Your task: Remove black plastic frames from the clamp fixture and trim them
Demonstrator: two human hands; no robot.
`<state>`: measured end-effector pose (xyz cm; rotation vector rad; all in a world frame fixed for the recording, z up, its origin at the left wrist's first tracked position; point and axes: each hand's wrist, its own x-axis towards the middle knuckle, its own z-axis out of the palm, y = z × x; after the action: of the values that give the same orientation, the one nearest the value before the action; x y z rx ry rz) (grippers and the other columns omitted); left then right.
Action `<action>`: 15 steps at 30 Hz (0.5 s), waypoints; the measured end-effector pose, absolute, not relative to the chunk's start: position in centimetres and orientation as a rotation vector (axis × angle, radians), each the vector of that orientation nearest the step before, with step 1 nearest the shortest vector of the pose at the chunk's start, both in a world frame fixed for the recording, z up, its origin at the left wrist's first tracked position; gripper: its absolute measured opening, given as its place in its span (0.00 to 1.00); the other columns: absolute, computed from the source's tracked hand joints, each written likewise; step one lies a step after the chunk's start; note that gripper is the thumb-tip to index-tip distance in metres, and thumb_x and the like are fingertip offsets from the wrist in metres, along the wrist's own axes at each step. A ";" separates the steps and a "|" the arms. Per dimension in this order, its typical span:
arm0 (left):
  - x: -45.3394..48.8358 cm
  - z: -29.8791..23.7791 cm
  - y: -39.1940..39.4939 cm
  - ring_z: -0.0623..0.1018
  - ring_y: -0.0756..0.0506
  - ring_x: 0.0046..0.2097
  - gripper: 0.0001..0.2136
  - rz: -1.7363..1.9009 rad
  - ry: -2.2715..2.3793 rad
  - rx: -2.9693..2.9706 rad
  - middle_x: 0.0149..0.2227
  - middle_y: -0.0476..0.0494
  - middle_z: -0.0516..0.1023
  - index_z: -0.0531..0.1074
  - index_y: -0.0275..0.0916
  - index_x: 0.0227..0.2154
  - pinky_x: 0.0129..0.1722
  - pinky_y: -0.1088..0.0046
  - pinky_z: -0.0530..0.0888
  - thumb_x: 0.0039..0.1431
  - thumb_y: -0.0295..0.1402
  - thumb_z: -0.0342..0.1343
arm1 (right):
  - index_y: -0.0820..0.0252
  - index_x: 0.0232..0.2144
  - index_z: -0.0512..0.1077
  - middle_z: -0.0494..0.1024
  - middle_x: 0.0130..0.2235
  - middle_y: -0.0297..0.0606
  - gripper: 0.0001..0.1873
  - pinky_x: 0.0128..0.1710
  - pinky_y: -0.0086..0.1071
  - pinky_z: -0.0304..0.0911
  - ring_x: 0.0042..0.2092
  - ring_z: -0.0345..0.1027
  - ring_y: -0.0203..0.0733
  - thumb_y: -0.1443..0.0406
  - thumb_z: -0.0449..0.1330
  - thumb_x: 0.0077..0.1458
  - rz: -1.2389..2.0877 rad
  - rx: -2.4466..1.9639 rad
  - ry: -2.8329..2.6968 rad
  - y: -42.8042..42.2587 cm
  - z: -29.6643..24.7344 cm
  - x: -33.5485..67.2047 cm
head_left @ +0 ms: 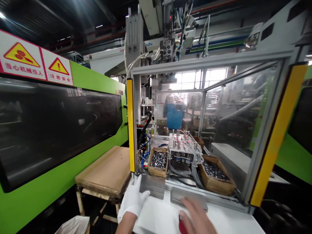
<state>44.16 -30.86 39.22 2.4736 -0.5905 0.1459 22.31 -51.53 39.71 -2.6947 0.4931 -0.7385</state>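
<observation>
At the bottom centre of the frame, our white-gloved left hand (133,199) grips the near edge of a flat grey rectangular metal plate (152,186), fingers (143,195) curled over its lower left corner, holding it tilted up off the white worktop (158,217). Lower right of centre, our bare right hand (196,216) is blurred over a second flat grey metal plate (188,199) that lies on the worktop just in front of the machine's sill; its fingers look spread and released, and something red shows under the palm, though we cannot tell what it is or whether the hand holds it. Just above the plates, inside the glass-walled cell framed by yellow light-curtain posts (131,126), two brown cardboard boxes of small dark metal parts (158,161) (215,175) flank a silver fixture block with upright pins and grey hoses (184,146). We judge this as the handling of the plates at the cell's opening, with one plate lifted and the other about to be touched; the next move calls for a firm, level grip on the raised plate and a settled right hand before either plate goes past the posts. At lower left stands a brown board-topped wooden table (104,172) beside the green moulding machine (48,195).
</observation>
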 end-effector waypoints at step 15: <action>45.7 37.4 -30.7 0.63 0.41 0.67 0.33 0.104 -0.618 2.300 0.66 0.40 0.64 0.64 0.36 0.62 0.68 0.70 0.56 0.50 0.30 0.55 | 0.61 0.57 0.71 0.70 0.60 0.56 0.23 0.65 0.61 0.43 0.67 0.52 0.62 0.69 0.50 0.61 -0.528 -2.932 0.576 -44.1 39.6 32.7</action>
<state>45.66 -30.74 37.41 2.3005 -0.6182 0.1041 32.74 -44.08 39.60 -2.9325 0.5763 -0.5282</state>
